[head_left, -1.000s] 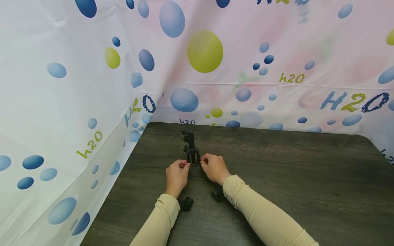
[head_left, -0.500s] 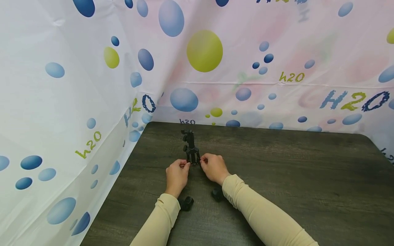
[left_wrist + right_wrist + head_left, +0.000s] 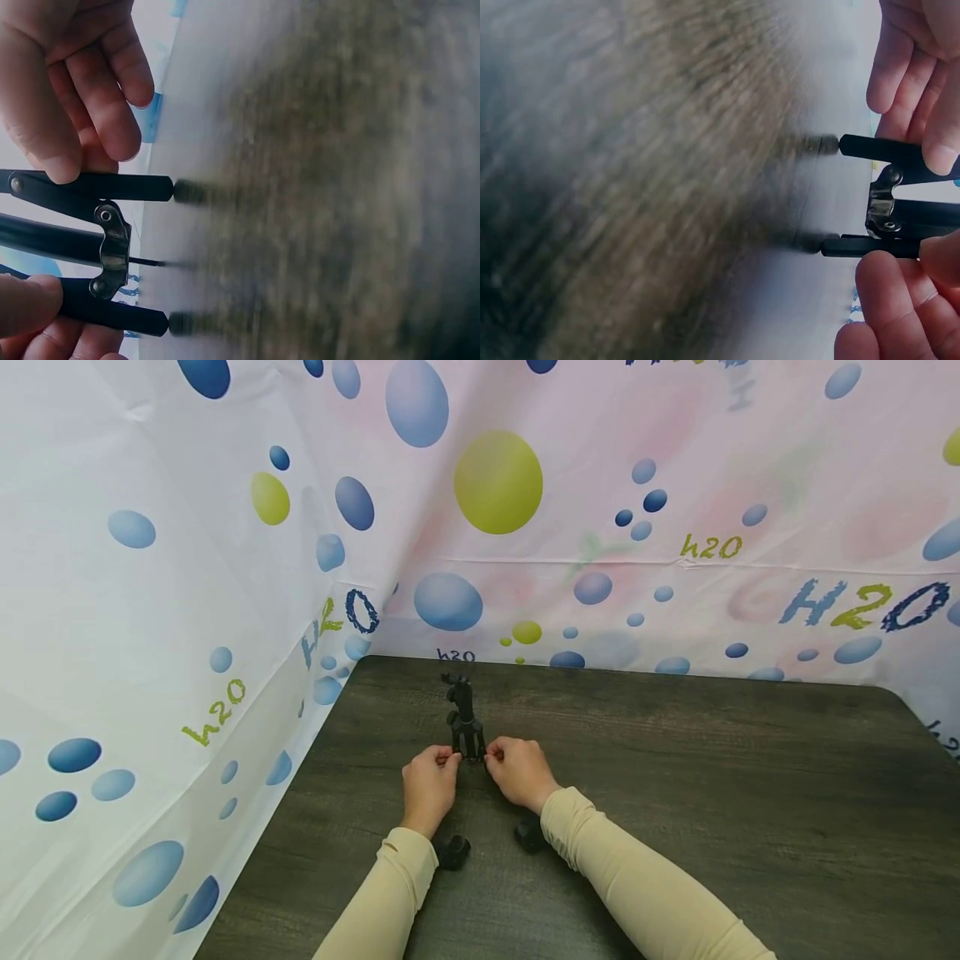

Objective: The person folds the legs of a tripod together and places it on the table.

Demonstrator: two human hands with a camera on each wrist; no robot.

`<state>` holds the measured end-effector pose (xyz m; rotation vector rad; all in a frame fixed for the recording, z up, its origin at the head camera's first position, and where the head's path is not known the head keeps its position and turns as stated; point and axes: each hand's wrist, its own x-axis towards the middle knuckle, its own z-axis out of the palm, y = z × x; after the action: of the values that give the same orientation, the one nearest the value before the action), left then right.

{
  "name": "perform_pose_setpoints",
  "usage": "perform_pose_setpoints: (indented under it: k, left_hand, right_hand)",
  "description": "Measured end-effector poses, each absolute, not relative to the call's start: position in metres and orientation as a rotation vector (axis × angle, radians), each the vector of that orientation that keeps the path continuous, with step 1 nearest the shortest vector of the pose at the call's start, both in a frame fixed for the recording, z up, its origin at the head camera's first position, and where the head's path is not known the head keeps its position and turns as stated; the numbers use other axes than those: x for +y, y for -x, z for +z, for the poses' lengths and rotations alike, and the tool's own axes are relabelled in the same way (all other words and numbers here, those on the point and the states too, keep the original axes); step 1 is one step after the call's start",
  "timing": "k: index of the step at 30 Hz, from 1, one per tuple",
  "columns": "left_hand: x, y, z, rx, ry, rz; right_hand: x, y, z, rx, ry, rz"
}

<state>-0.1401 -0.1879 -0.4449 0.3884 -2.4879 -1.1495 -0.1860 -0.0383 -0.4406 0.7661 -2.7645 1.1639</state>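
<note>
A small black tripod [image 3: 464,714] stands upright toward the back of the dark table, its knobs on the left side. At its lower left, my left hand [image 3: 429,785] pinches one leg between thumb and fingers. My right hand [image 3: 521,770] pinches another leg at the lower right. Both wrist views show thumbs pressed on two of the black legs [image 3: 124,187], with a metal bracket [image 3: 114,251] between them. The legs are only slightly spread. Because the tabletop is blurred there, I cannot tell whether the feet [image 3: 826,144] touch it.
Two small black objects lie on the dark wood-grain table [image 3: 712,793]: one object [image 3: 453,852] beside the left sleeve, another object [image 3: 529,835] partly behind the right cuff. A white sheet [image 3: 600,460] with blue and green bubbles hangs behind and along the left.
My hands and the tripod have shifted very slightly to the left. The pinch on both legs looks the same.
</note>
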Motion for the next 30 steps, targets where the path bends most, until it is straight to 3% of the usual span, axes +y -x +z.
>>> perform_pose_setpoints:
  k: [30]
  left_hand:
    - [-0.190, 0.154, -0.445, -2.519, -0.362, -1.082]
  right_hand:
    - [-0.052, 0.175, -0.446, -2.870, -0.869, 1.130]
